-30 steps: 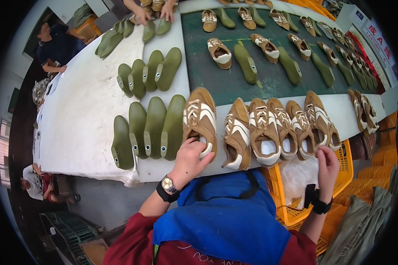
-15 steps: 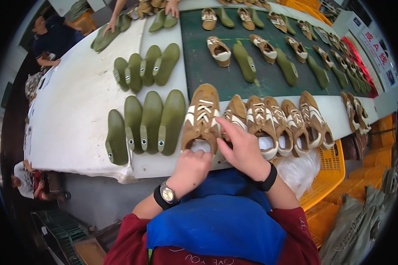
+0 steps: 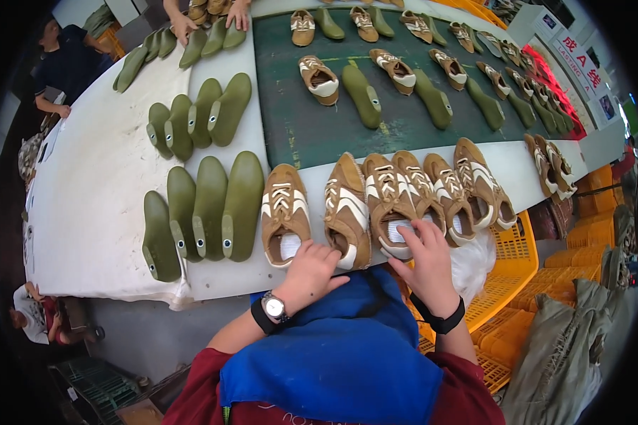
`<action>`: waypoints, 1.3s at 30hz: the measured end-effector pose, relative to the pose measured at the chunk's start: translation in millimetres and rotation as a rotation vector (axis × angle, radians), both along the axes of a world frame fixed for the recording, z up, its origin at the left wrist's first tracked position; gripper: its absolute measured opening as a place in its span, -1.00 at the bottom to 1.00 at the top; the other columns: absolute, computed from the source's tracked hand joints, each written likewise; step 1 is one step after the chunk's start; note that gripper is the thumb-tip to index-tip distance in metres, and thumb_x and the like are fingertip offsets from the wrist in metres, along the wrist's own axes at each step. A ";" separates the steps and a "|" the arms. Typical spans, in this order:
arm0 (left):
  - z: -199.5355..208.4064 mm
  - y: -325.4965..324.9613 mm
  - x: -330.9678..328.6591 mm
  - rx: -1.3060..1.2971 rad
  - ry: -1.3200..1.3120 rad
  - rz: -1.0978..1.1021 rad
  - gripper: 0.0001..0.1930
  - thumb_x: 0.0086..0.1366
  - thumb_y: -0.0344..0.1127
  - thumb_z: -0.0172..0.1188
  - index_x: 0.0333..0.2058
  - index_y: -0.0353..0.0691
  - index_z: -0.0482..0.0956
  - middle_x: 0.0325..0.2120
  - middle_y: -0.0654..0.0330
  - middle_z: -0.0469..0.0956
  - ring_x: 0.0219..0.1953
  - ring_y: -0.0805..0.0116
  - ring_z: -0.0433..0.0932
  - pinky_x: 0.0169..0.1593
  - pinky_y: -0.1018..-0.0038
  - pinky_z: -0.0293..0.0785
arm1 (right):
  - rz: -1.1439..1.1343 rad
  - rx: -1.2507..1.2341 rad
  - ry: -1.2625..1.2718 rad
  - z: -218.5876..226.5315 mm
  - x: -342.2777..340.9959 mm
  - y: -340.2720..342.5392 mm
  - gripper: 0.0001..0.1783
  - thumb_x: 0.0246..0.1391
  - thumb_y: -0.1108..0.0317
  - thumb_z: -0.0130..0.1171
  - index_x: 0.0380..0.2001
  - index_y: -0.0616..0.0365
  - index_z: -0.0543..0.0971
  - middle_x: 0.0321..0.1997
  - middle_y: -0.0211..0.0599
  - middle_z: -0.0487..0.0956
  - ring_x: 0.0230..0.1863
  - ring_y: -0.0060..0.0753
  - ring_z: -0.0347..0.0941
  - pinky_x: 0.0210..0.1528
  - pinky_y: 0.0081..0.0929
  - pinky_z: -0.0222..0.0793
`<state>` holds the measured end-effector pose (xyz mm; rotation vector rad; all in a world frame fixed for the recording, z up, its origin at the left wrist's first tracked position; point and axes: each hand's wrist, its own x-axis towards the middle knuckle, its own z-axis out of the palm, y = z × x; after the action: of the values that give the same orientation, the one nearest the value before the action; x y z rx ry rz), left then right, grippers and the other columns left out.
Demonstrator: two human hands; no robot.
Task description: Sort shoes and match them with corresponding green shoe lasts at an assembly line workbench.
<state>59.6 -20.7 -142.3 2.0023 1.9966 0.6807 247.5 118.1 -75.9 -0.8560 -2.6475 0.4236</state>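
Observation:
A brown sneaker with white stripes and laces [image 3: 282, 195] stands on the white table edge, toe away from me. At its heel opening, my left hand [image 3: 309, 275] touches the collar with bent fingers, the thumb held apart. Beside it a second brown sneaker [image 3: 347, 202] leans on its side. My right hand [image 3: 430, 265] is open, its fingertips over the heel opening of a third sneaker [image 3: 388, 191], whose striped white insole shows. More sneakers [image 3: 450, 188] stand packed together to the right.
Green shoe lasts [image 3: 239, 205] stand in rows on the left. A dark green conveyor belt [image 3: 290, 120] carries sneakers and lasts beyond. Another person's hands [image 3: 184, 30] hold lasts at the far side. An orange crate [image 3: 514, 248] with clear plastic sits at my right.
The left sneaker has gone down onto the table. My right hand has left its side and moved right to another sneaker. My left fingers have drawn back to the heel. The view has shifted.

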 end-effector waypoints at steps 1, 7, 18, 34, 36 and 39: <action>-9.1 0.8 2.0 0.006 0.000 -0.005 -0.65 0.03 -0.19 0.29 -0.27 -0.25 0.47 -0.33 0.08 0.49 -0.20 0.08 0.46 0.02 0.20 0.31 | -0.005 0.006 0.000 -6.0 2.4 -0.2 -0.50 -0.25 0.40 0.33 -0.12 0.15 0.47 -0.01 -0.10 0.38 0.00 -0.01 0.32 0.03 -0.19 0.24; 22.3 2.4 -5.6 -0.025 -0.143 0.052 -0.75 0.06 -0.29 0.25 -0.31 -0.24 0.44 -0.40 0.07 0.49 -0.27 0.08 0.49 0.08 0.17 0.29 | 0.058 -0.243 0.248 -19.1 5.6 7.0 -0.59 -0.23 0.39 0.35 -0.23 0.15 0.48 -0.12 -0.14 0.45 -0.09 -0.05 0.39 -0.09 -0.30 0.36; 57.0 18.3 -15.4 -0.080 0.084 -0.015 -0.75 0.02 -0.31 0.26 -0.35 -0.29 0.45 -0.52 0.05 0.46 -0.40 0.04 0.48 -0.09 0.21 0.40 | 0.203 -0.405 0.363 -34.3 0.3 17.9 -0.51 -0.10 0.31 0.28 -0.04 0.12 0.45 -0.03 -0.12 0.45 0.01 -0.03 0.38 0.04 -0.29 0.34; 74.6 35.8 -14.8 0.059 0.027 0.140 -0.74 0.02 -0.34 0.30 -0.30 -0.25 0.50 -0.45 0.14 0.53 -0.36 0.09 0.48 -0.22 0.28 0.40 | 0.158 -0.048 -0.159 -63.5 52.9 86.3 -0.70 -0.27 0.36 0.31 -0.36 0.18 0.57 -0.40 -0.18 0.54 -0.29 -0.07 0.42 -0.20 -0.25 0.34; 74.4 33.1 -16.8 0.056 -0.005 0.123 -0.72 0.08 -0.29 0.27 -0.26 -0.27 0.48 -0.46 0.11 0.53 -0.35 0.10 0.51 -0.05 0.21 0.40 | 0.168 -0.088 -0.157 -56.1 58.9 90.8 -0.73 -0.25 0.38 0.30 -0.37 0.18 0.57 -0.41 -0.17 0.53 -0.31 -0.05 0.41 -0.22 -0.25 0.35; 78.6 32.7 -18.8 0.110 -0.069 0.113 -0.76 0.08 -0.30 0.26 -0.30 -0.26 0.49 -0.50 0.12 0.51 -0.39 0.12 0.51 -0.19 0.29 0.43 | 0.099 -0.135 -0.044 -27.2 58.1 94.1 -0.80 -0.24 0.39 0.27 -0.44 0.17 0.55 -0.45 -0.17 0.50 -0.30 -0.05 0.42 -0.26 -0.23 0.33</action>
<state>40.8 12.0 -63.8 1.9077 2.0869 0.8905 305.6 212.2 -103.1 -0.7831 -2.7359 0.6212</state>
